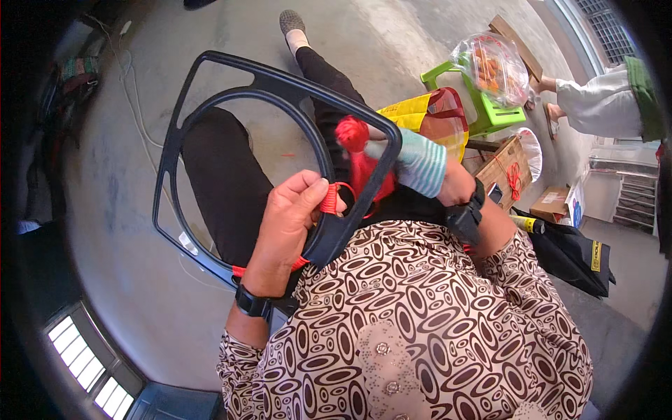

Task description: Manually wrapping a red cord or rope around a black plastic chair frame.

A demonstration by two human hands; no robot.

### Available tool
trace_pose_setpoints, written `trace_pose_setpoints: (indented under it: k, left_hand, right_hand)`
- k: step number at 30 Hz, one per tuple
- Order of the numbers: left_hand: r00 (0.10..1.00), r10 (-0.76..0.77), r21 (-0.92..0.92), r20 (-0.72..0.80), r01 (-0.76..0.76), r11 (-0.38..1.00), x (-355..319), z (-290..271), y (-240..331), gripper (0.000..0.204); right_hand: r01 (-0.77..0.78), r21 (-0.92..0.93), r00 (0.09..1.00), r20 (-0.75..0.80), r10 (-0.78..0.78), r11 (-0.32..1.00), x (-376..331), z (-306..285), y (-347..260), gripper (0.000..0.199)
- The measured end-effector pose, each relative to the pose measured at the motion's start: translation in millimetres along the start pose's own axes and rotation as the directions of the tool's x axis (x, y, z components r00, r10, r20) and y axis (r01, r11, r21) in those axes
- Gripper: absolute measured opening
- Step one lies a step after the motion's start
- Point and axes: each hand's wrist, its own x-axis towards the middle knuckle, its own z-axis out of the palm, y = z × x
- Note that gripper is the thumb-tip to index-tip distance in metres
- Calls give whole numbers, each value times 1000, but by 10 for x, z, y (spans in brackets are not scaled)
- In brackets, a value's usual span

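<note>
A black frame [283, 82], with a large round ring set inside an angular outer rim, lies tilted across my lap. My left hand [299, 203] is bare and pinches the ring's right side. There, red cord [330, 199] is wound in close turns around the ring. More red cord wraps the frame near my left wrist. My right hand [420, 162], in a teal-and-white striped glove, grips a red cord bundle [352, 134] beside the frame's right bar. Its fingers are partly blurred and partly behind the bar.
At right stand a green stool [483, 105] with a clear bag of orange items [490, 68], a yellow and red bag [448, 122], and a wooden box [505, 168] with red cord. A black bag [570, 259] lies nearer. Another person's legs [598, 101] show far right. A white cable [133, 91] crosses the floor.
</note>
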Motion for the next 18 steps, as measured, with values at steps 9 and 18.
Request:
trace_pose_setpoints:
  k: [9, 18]
  left_hand:
    - [1000, 25, 150, -1, -25, 988, 34, 61, 0, 22]
    - [989, 89, 474, -115, -24, 880, 76, -92, -135, 33]
  right_hand:
    - [110, -594, 978, 209, 20, 796, 495, 125, 15, 55]
    - [58, 220, 991, 102, -83, 974, 678, 131, 450, 36]
